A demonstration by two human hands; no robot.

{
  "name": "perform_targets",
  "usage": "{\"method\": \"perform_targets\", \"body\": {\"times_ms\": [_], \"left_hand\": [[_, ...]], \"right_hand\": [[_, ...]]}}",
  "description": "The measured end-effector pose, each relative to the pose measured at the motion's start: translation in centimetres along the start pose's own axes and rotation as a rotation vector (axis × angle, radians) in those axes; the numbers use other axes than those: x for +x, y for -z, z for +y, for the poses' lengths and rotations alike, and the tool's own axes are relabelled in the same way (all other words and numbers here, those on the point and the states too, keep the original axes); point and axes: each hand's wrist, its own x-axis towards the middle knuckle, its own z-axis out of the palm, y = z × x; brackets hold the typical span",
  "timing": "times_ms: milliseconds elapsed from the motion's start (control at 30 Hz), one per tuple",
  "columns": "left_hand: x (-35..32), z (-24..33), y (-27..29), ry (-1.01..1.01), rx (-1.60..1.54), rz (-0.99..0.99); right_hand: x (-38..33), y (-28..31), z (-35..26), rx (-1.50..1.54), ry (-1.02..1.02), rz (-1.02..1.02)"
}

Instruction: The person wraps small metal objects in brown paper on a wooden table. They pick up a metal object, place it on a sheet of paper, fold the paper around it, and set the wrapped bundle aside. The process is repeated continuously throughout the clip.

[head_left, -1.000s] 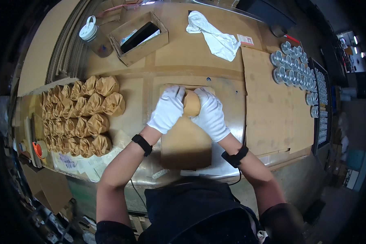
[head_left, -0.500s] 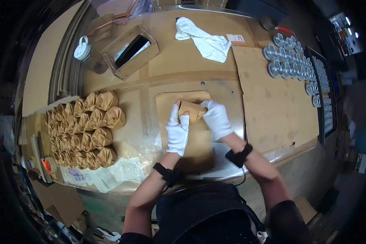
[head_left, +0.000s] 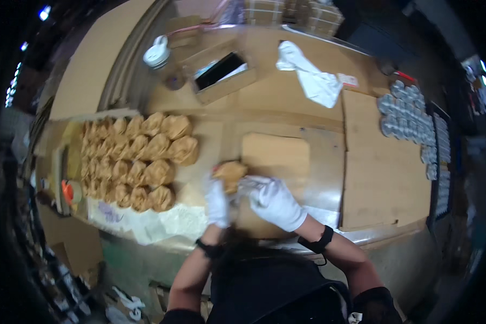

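Note:
Both my hands wear white gloves. My left hand (head_left: pixel 217 201) grips a small brown paper-wrapped bundle (head_left: pixel 230 174) from below, just left of a brown paper sheet (head_left: pixel 275 159) lying on the bench. My right hand (head_left: pixel 275 202) is beside it, fingers touching the bundle's right side; motion blur hides the exact grip. To the left lie several rows of finished brown wrapped bundles (head_left: pixel 140 156), packed close together.
A white cloth (head_left: pixel 313 78) lies at the back. An open cardboard box (head_left: pixel 221 73) and a white tape roll (head_left: pixel 157 54) stand at the back left. Several round metal tins (head_left: pixel 410 119) fill the right edge. A large cardboard sheet (head_left: pixel 386 173) covers the right side. White paper (head_left: pixel 162 224) hangs over the front edge.
The bundle and both hands have shifted left off the middle of the paper sheet, toward the rows of wrapped bundles. The view has swung, too.

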Motion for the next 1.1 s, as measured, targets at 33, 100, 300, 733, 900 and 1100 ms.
{"method": "perform_targets", "body": {"times_ms": [33,100,300,733,900,1100], "left_hand": [[0.1,-3.2,4.3,0.003,0.162,0.172],[0.1,1.3,5.8,-0.022,0.364,0.185],[-2.9,4.3,6.0,-0.249,0.583,0.321],[-8.9,4.5,-5.3,-0.837,1.260,-0.859],[-9.5,4.5,-5.4,-0.883,1.227,-0.791],[-10.0,6.1,-5.6,-0.833,1.186,-0.809]], "right_hand": [[0.0,1.4,-0.2,-0.084,-0.008,-0.002],[-2.4,4.7,2.1,-0.230,-0.136,0.067],[-8.8,17.2,20.4,-0.525,-0.811,0.505],[-18.5,31.4,37.6,-0.447,-1.181,0.643],[-19.4,25.7,30.7,-0.307,-1.047,0.730],[-20.4,20.1,16.8,-0.329,-1.102,0.459]]}}
